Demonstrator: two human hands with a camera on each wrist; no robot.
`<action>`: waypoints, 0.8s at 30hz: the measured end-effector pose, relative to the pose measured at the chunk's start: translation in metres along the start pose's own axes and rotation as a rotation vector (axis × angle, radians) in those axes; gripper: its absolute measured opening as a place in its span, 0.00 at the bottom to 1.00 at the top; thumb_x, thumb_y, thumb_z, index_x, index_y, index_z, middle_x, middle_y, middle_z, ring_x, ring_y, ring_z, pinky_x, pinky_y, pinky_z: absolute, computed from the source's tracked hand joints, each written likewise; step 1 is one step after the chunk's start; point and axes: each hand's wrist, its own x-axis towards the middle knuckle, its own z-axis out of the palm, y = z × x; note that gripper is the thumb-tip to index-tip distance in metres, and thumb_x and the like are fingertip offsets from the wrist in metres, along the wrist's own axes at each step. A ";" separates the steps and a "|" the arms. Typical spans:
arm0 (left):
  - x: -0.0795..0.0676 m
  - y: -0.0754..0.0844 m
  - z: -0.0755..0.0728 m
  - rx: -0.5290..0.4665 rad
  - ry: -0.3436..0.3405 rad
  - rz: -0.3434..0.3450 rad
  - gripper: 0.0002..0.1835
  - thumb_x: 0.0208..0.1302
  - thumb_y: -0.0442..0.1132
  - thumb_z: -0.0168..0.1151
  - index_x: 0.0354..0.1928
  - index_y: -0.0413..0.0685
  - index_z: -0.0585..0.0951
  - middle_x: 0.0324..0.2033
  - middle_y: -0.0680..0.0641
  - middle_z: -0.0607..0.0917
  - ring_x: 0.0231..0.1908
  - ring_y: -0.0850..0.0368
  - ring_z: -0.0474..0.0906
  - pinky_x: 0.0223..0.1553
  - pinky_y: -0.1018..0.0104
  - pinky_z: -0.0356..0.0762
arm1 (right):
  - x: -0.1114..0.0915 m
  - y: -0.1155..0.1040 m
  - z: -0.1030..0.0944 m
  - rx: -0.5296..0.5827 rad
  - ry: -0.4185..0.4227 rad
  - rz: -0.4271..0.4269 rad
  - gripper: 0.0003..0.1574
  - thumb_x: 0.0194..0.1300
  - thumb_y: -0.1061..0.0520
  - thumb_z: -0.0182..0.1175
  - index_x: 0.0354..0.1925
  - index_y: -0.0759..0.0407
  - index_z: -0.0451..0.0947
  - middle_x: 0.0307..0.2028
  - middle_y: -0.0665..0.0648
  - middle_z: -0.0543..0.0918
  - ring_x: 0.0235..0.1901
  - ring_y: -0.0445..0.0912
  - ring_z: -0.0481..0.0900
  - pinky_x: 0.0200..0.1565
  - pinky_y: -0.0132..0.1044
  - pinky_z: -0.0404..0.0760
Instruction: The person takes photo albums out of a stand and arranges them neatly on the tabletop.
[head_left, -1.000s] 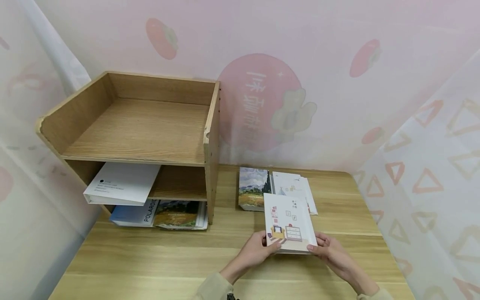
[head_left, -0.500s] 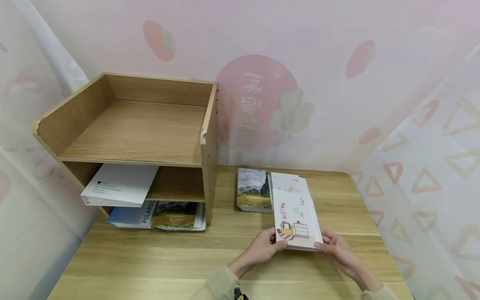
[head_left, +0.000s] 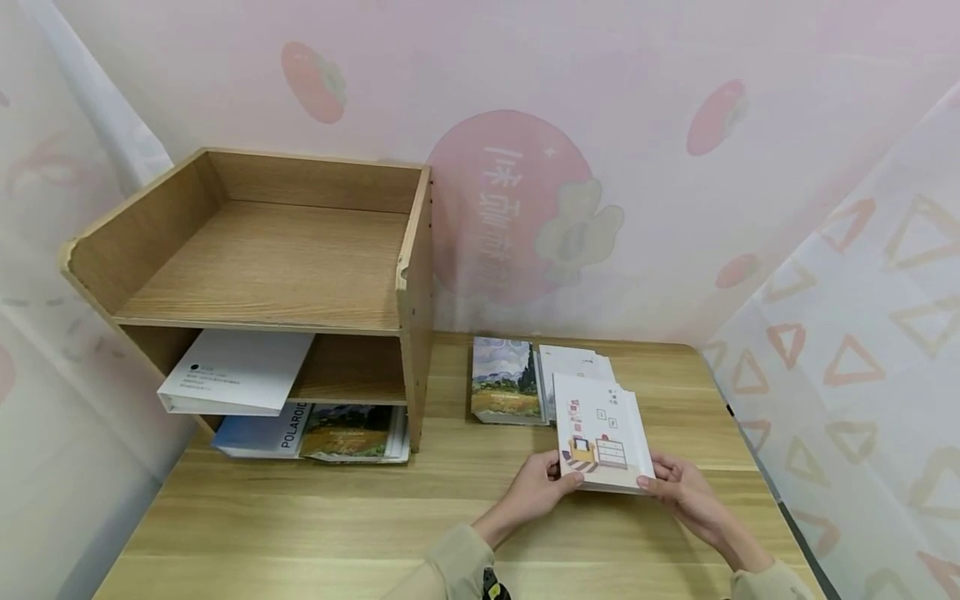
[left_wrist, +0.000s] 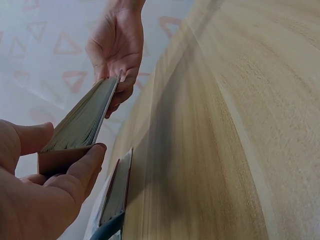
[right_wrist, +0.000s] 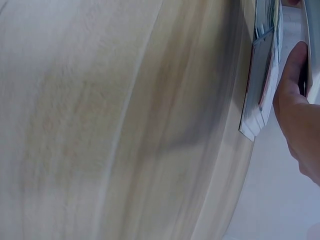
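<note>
Above the wooden tabletop (head_left: 300,525), lower right, an illustrated book (head_left: 604,427), pinched by left hand (head_left: 537,487) and right hand (head_left: 687,497), should be held level.

I see soft, even light over the bench (head_left: 300,521); both wrist views look dimmer, hazier, with soft-edged shadows.

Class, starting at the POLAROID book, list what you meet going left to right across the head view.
POLAROID book, shelved landscape-cover book, tabletop landscape-cover book, held furniture-picture book, right hand.
</note>
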 end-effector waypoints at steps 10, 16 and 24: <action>0.009 0.001 0.005 -0.006 0.024 -0.002 0.15 0.66 0.33 0.64 0.52 0.35 0.81 0.32 0.53 0.85 0.29 0.59 0.78 0.27 0.72 0.76 | 0.006 -0.008 -0.009 -0.019 0.007 0.003 0.42 0.66 0.75 0.54 0.67 0.86 0.40 0.54 0.63 0.79 0.50 0.49 0.80 0.52 0.37 0.80; 0.015 0.002 0.007 -0.019 0.048 -0.033 0.14 0.67 0.34 0.64 0.52 0.37 0.81 0.31 0.54 0.85 0.30 0.56 0.79 0.29 0.65 0.80 | 0.008 -0.013 -0.013 -0.003 -0.013 0.001 0.43 0.67 0.74 0.54 0.67 0.87 0.37 0.55 0.65 0.78 0.52 0.50 0.80 0.56 0.39 0.77; 0.024 0.006 0.009 -0.182 0.040 -0.043 0.15 0.69 0.31 0.61 0.55 0.31 0.78 0.36 0.47 0.86 0.36 0.57 0.83 0.43 0.60 0.84 | 0.008 -0.017 -0.022 0.176 -0.001 0.025 0.26 0.72 0.75 0.47 0.65 0.81 0.58 0.54 0.63 0.80 0.52 0.45 0.78 0.52 0.32 0.78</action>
